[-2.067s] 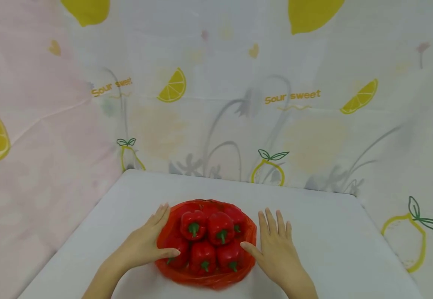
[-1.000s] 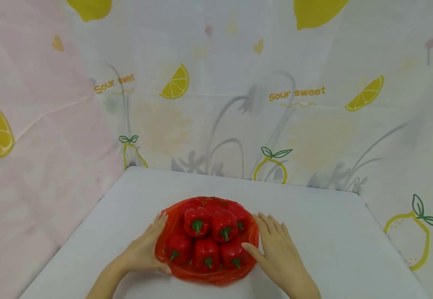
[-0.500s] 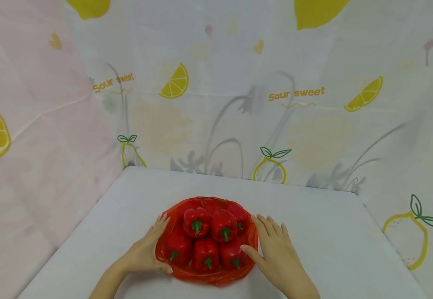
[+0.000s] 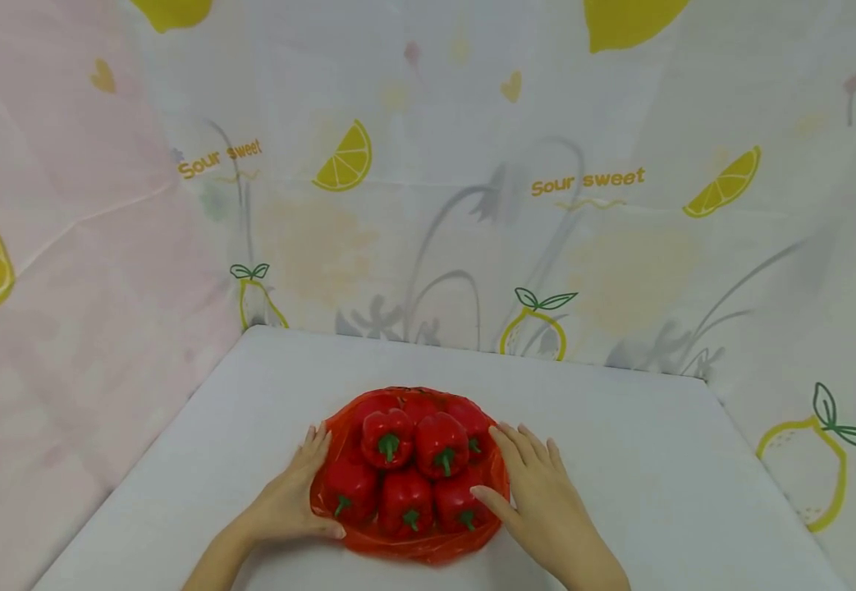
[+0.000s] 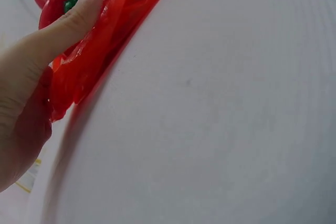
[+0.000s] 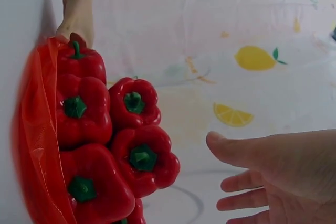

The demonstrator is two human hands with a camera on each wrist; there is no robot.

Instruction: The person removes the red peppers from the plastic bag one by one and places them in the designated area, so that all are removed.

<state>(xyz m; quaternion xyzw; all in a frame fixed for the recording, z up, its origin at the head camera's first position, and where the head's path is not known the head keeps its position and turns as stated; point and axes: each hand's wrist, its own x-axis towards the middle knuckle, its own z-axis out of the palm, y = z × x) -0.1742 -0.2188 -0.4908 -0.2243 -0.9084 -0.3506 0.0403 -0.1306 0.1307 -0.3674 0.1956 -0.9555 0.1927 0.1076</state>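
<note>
Red bell peppers (image 4: 406, 502) are heaped in an orange-red plastic bag (image 4: 428, 546) whose mouth is spread wide, several green stems facing the front. My left hand (image 4: 290, 497) rests against the bag's left side, fingers straight along it and thumb at the front edge. The left wrist view shows that thumb (image 5: 68, 27) extended over the plastic; the fingertips there are hidden. At the right side, my right hand (image 4: 546, 505) has its fingers straight and its thumb pointing toward the peppers. In the right wrist view the right hand (image 6: 278, 169) appears apart from the peppers (image 6: 144, 156).
The bag stands on a white table (image 4: 620, 460), near its front middle. Behind and to the left hang cloth walls (image 4: 413, 246) printed with lemons and the words "Sour sweet". The table's back edge meets the cloth.
My left hand has lowered its thumb from above the peppers to the bag's front edge. My right hand has shifted slightly left, closer to the bag. The peppers stay heaped in place.
</note>
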